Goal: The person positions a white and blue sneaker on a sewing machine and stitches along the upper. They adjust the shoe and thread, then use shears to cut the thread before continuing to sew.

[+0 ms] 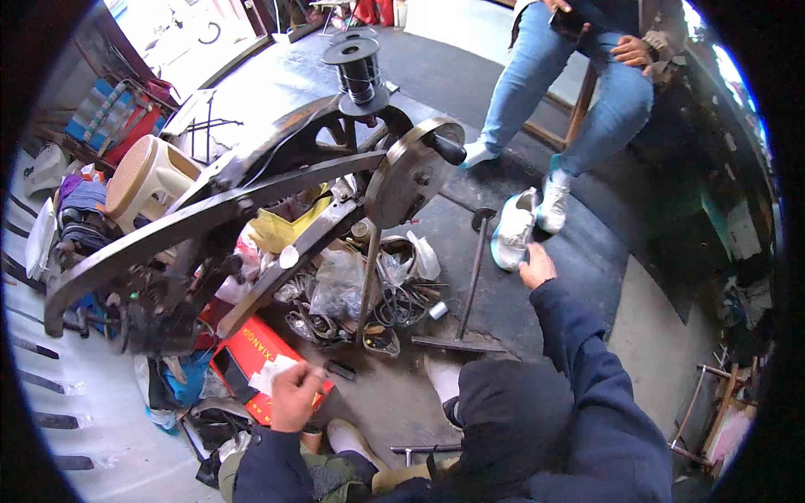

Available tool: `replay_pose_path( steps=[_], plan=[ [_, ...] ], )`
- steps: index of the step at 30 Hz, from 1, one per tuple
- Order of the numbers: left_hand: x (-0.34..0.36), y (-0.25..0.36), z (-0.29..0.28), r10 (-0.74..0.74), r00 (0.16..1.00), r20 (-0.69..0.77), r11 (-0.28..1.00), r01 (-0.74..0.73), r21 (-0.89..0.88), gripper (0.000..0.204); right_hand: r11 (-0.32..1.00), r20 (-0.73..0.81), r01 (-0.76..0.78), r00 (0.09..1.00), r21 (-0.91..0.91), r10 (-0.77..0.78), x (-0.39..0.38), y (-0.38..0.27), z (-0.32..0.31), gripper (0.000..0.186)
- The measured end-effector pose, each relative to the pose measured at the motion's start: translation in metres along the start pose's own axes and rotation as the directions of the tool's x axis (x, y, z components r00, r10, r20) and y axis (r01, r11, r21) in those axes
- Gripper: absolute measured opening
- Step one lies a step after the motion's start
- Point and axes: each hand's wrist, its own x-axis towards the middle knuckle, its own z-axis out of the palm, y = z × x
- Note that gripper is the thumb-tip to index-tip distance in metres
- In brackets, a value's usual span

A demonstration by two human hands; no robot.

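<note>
The dark sleeve [616, 415] at lower right leads to the right hand [537, 267], pinching just one end of the white shoe [513, 230] right of middle, so I think it could slip, while the left hand [297, 395], lower left, holds white paper [270, 374].

Strong daylight poured in from the doorway [184, 38] at upper left, bleaching the view beyond it and throwing a pale glare across the nearby floor [289, 75]. The wheel [402, 184] caught a metallic sheen, and the white shoe [511, 233] looked nearly washed out. The right wall [704, 159] sat in dim shadow, with a burnt-out bright strip along its rim, while the dark hood [511, 411] swallowed detail. The left hand [295, 398] looked slightly blurred. Fisheye distortion curved outer edges, inside a black circular border.
</note>
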Motion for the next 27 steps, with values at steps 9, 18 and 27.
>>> replay_pose_path(
  steps=[9, 18, 27],
  plan=[
    [-0.032, -0.008, 0.034, -0.228, 0.938, 0.26, 0.9, 0.102, 0.423, 0.032, 0.991, 0.143, 0.114, 0.982, 0.07, -0.123, 0.127, 0.05, 0.076, 0.07],
    [-0.029, -0.007, 0.039, -0.091, 0.967, 0.239, 0.903, -0.021, 0.429, 0.027, 0.992, 0.096, -0.107, 0.989, -0.067, 0.113, 0.045, 0.075, 0.034, 0.058],
    [-0.043, -0.001, 0.05, 0.027, 0.975, 0.223, 0.979, 0.018, -0.201, 0.039, 0.968, 0.416, 0.018, 0.901, 0.251, -0.125, -0.008, -0.002, -0.136, 0.03]
  ],
)
